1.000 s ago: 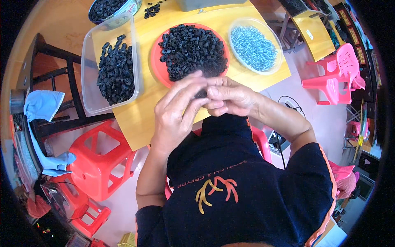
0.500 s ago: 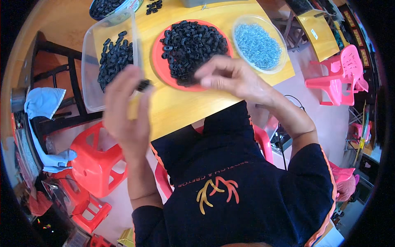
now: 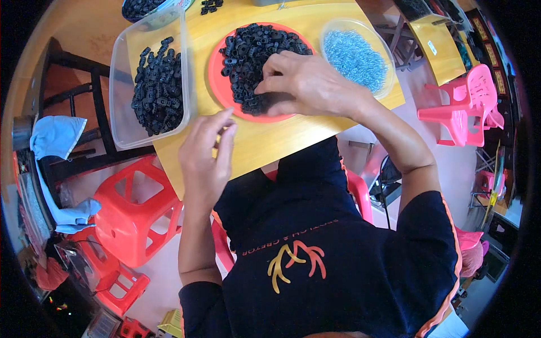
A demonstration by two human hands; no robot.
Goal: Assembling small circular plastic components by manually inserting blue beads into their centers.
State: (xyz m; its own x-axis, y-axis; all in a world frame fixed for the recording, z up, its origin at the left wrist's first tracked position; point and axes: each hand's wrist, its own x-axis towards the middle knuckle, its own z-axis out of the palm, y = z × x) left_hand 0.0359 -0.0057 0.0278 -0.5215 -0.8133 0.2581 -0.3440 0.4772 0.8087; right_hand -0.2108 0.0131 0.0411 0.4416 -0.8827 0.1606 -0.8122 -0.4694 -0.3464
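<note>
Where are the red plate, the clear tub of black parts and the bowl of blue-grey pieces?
red plate (image 3: 217, 84), head view, bare left rim.
clear tub (image 3: 121, 121), head view, bare bottom near its left wall.
bowl of blue-grey pieces (image 3: 389, 62), head view, right rim.

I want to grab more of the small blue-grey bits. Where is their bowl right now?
In the head view the clear bowl of blue-grey bits sits at the far right of the yellow table, just right of the red plate of black parts and beyond the right hand.
</note>
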